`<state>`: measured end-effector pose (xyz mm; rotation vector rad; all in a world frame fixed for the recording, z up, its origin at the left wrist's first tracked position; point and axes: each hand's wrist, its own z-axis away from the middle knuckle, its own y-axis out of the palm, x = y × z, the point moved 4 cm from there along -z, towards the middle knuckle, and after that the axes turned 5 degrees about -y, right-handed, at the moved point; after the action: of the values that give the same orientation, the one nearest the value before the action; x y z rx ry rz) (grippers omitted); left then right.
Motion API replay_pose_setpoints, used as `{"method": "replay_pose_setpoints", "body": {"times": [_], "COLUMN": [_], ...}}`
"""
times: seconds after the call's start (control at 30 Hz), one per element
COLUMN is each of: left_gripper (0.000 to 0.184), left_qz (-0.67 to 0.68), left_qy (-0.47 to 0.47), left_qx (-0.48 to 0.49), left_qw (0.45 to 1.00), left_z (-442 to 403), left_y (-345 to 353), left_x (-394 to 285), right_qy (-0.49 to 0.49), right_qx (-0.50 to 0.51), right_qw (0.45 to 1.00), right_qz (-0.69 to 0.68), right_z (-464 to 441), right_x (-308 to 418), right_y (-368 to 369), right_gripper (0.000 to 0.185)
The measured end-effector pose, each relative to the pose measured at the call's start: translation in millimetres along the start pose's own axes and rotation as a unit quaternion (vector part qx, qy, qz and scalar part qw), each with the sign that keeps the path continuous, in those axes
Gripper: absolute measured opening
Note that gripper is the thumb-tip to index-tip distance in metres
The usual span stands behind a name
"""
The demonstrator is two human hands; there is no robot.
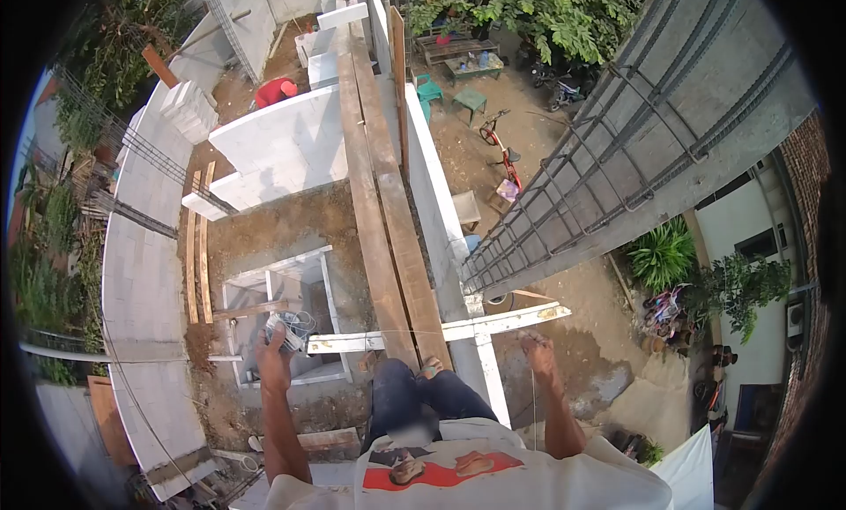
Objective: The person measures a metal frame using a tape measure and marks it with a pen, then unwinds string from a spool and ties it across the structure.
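Left hand (275, 356), 10 o'clock: coil (296, 326) gripped by fingers.
Right hand (540, 358), 2 o'clock: string (534, 409) apparently pinched by fingers.
Beam (511, 321): string could be snagged through slack.

past both long edges of the planks (366, 193), the white beam (507, 323) sticks out and obstructs between left hand (274, 356) and right hand (540, 356). rightward, air is free; ahead rises the rebar cage (590, 171).
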<state>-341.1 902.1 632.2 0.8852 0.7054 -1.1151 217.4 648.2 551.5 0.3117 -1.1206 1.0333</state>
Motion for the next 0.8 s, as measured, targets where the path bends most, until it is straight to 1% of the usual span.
{"method": "replay_pose_setpoints", "body": {"times": [0.03,0.07,0.1,0.13,0.17,0.2,0.23,0.27,0.3,0.33,0.37,0.4,0.43,0.5,0.53,0.57,0.63,0.67,0.7,0.73,0.77,0.8], "left_gripper": [0.034,0.033,0.033,0.033,0.033,0.033,0.033,0.034,0.035,0.035,0.035,0.036,0.036,0.04,0.044,0.044,0.047,0.047,0.046,0.044,0.044,0.042], "left_qz": [-0.004,-0.009,-0.01,-0.016,-0.022,-0.024,-0.028,-0.072,-0.114,-0.117,-0.117,-0.113,-0.113,-0.159,-0.159,-0.158,-0.308,-0.309,-0.321,-0.333,-0.332,-0.241], "left_qy": [-0.007,-0.015,-0.018,-0.014,-0.008,0.0,-0.003,-0.028,-0.053,-0.054,-0.081,-0.104,-0.1,-0.106,-0.089,-0.093,-0.113,-0.117,-0.124,-0.13,-0.134,-0.154], "left_qx": [-0.005,-0.009,-0.015,-0.001,0.016,-0.009,-0.012,-0.001,0.011,0.013,0.051,0.089,0.093,0.098,0.125,0.124,0.198,0.198,0.227,0.256,0.257,0.24], "left_qw": [1.0,1.0,1.0,1.0,1.0,1.0,1.0,0.997,0.992,0.991,0.988,0.984,0.984,0.977,0.975,0.975,0.923,0.923,0.911,0.898,0.898,0.928], "left_z": [5,7,1,-12,-19,-26,-37,-53,-69,-93,-120,-150,-177,-225,-248,-271,-309,-324,-337,-350,-364,-374], "left_y": [7,12,9,3,12,20,28,39,48,55,65,77,93,126,141,150,170,177,187,198,207,215], "left_x": [-16,-28,-32,-36,-47,-55,-66,-72,-75,-77,-77,-81,-88,-102,-107,-114,-127,-137,-145,-152,-162,-173], "right_qy": [-0.022,-0.018,-0.038,-0.058,-0.054,-0.057,-0.059,-0.058,-0.055,-0.056,-0.056,-0.087,-0.091,-0.068,-0.067,-0.048,-0.023,0.008,0.039,0.012,0.014,0.005], "right_qx": [-0.002,0.003,0.023,0.041,0.044,0.061,0.076,0.092,0.091,0.124,0.156,0.149,0.146,0.152,0.151,0.154,0.158,0.149,0.139,0.131,0.129,0.117], "right_qw": [1.0,1.0,0.999,0.997,0.997,0.995,0.993,0.993,0.994,0.991,0.986,0.985,0.985,0.986,0.986,0.987,0.987,0.989,0.989,0.991,0.991,0.992], "right_qz": [0.0,0.004,-0.016,-0.037,-0.037,-0.054,-0.072,-0.037,-0.038,-0.008,0.019,-0.01,-0.012,0.03,0.031,0.018,0.005,-0.002,-0.009,-0.022,-0.02,-0.047], "right_z": [-11,-23,-35,-45,-51,-56,-62,-77,-88,-101,-111,-125,-134,-154,-167,-177,-193,-204,-213,-222,-234,-244], "right_x": [18,31,42,54,72,90,100,96,99,102,105,97,103,118,130,140,163,176,189,213,233,251], "right_y": [7,12,20,29,38,48,56,63,65,73,81,91,96,108,114,120,132,138,143,153,162,169], "right_gripper": [0.017,0.017,0.018,0.019,0.019,0.022,0.024,0.027,0.027,0.027,0.028,0.028,0.028,0.023,0.023,0.023,0.022,0.023,0.023,0.024,0.024,0.023]}}
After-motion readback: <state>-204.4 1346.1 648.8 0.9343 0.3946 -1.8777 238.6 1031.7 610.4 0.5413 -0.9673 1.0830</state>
